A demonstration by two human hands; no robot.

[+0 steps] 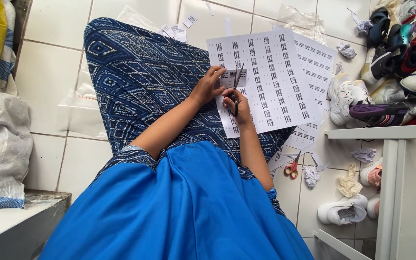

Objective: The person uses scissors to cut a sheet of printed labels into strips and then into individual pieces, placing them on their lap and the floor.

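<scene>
Left hand (209,85) pinching a small cut label strip (233,77) over the label sheet (266,72) on the lap. Right hand (237,107) closed around black scissors (237,84), blades up. Red scissors (292,168) down on the floor, near right.

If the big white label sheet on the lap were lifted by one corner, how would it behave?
The label sheet is thin paper draped over the lap, so it would probably flop and bend. It looks light and would likely slide off the patterned skirt. The scissors have cut into it, so it may tear.

bare tiled floor (49,72) open leftward, shoe pile (400,62) and white shelf (386,132) crowding right
</scene>
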